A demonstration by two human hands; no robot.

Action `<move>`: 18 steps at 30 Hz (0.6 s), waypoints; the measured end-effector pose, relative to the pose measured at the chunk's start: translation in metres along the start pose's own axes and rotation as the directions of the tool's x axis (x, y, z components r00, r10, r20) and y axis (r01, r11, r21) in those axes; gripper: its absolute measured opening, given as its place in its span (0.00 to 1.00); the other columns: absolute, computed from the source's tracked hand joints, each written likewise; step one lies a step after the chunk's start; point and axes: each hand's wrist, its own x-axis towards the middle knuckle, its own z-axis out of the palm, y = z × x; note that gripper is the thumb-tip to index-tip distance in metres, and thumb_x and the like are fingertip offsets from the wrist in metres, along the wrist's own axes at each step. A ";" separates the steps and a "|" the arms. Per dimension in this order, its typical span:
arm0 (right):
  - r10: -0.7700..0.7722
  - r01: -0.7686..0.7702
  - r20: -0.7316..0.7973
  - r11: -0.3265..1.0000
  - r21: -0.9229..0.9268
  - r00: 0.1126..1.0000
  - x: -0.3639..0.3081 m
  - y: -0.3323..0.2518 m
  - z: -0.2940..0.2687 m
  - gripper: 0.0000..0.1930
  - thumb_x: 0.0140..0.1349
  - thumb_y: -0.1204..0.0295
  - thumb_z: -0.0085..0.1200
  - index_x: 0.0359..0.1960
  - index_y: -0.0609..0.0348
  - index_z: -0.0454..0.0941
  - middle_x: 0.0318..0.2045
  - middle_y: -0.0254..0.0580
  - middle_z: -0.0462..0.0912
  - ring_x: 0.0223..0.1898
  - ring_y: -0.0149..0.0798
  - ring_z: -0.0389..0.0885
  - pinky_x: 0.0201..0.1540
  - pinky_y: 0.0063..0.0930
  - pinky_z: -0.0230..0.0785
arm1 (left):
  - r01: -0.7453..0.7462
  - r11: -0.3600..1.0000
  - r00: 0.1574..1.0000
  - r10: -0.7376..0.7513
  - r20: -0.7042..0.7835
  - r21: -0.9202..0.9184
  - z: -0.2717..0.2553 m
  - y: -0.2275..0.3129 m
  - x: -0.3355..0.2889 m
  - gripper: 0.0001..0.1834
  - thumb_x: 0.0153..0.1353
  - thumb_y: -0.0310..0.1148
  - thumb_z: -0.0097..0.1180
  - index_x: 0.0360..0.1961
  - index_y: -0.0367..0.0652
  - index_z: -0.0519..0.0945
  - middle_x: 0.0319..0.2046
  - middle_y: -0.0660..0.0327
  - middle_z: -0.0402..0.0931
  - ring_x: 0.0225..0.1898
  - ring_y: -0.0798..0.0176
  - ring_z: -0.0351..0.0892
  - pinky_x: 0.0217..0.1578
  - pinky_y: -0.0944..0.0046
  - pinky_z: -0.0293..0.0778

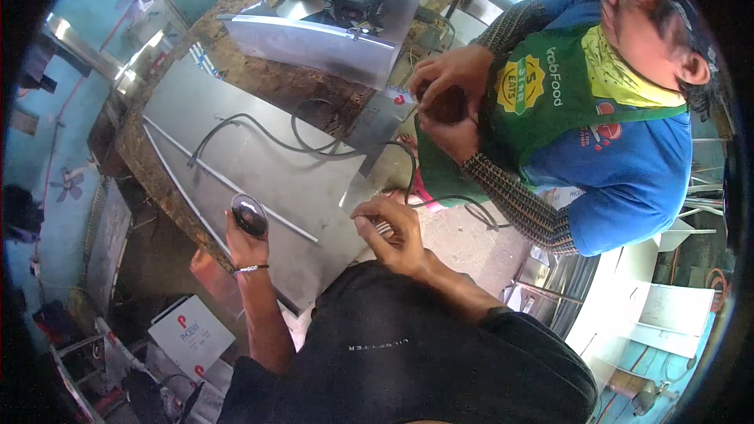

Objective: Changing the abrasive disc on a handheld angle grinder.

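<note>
My left hand (pixel 246 245), with a beaded bracelet at the wrist, grips a dark, glossy, round, bowl-like object (pixel 250 216) above the near edge of the metal sheet. My right hand (pixel 394 234) is raised in front of my chest, to the right of the sheet. Its fingers are curled in toward the thumb; some thin pale shapes show by them, too small to name. Under my hands lies the flat grey metal sheet (pixel 259 149), with two thin metal strips (pixel 243 193) along its left side. A black cable (pixel 263 127) loops across it.
A co-worker in a green apron (pixel 514 102) stands at the right, both hands around a dark round object (pixel 448 104). An open-topped metal housing (pixel 330 27) sits on the worn bench (pixel 169 177). A white carton (pixel 192 335) is on the lower left, near a ladder (pixel 106 361).
</note>
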 end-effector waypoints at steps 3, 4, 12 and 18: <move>-0.016 0.015 -0.008 1.000 -0.026 1.000 0.001 0.000 0.001 0.06 0.64 0.76 0.57 0.39 0.65 0.80 0.34 0.48 0.83 0.37 0.48 0.83 0.42 0.37 0.73 | 0.008 1.000 1.000 -0.008 0.001 -0.007 -0.001 -0.001 0.002 0.20 0.73 0.53 0.46 0.48 0.49 0.79 0.43 0.66 0.82 0.43 0.63 0.81 0.44 0.57 0.77; -0.009 0.009 -0.011 1.000 -0.021 1.000 0.001 0.000 0.001 0.05 0.64 0.76 0.57 0.39 0.65 0.80 0.34 0.48 0.83 0.37 0.48 0.83 0.42 0.37 0.73 | 0.011 1.000 1.000 -0.011 0.007 -0.005 0.000 -0.002 0.002 0.20 0.73 0.53 0.46 0.47 0.50 0.79 0.42 0.66 0.82 0.43 0.63 0.81 0.44 0.57 0.77; 0.011 -0.011 0.014 1.000 -0.024 1.000 0.002 0.001 0.000 0.05 0.63 0.77 0.58 0.39 0.65 0.80 0.34 0.48 0.84 0.37 0.47 0.83 0.42 0.36 0.73 | 0.012 0.999 1.000 -0.012 0.016 -0.030 -0.003 -0.005 0.007 0.18 0.73 0.51 0.48 0.46 0.50 0.80 0.39 0.67 0.81 0.40 0.65 0.81 0.44 0.59 0.78; 0.044 -0.043 0.018 0.999 -0.013 0.999 0.004 -0.002 -0.003 0.05 0.63 0.77 0.58 0.39 0.64 0.81 0.34 0.47 0.84 0.37 0.47 0.83 0.41 0.36 0.72 | 0.006 1.000 1.000 -0.006 0.009 -0.011 0.005 -0.002 0.000 0.17 0.73 0.50 0.48 0.46 0.50 0.79 0.38 0.67 0.81 0.40 0.65 0.80 0.46 0.59 0.78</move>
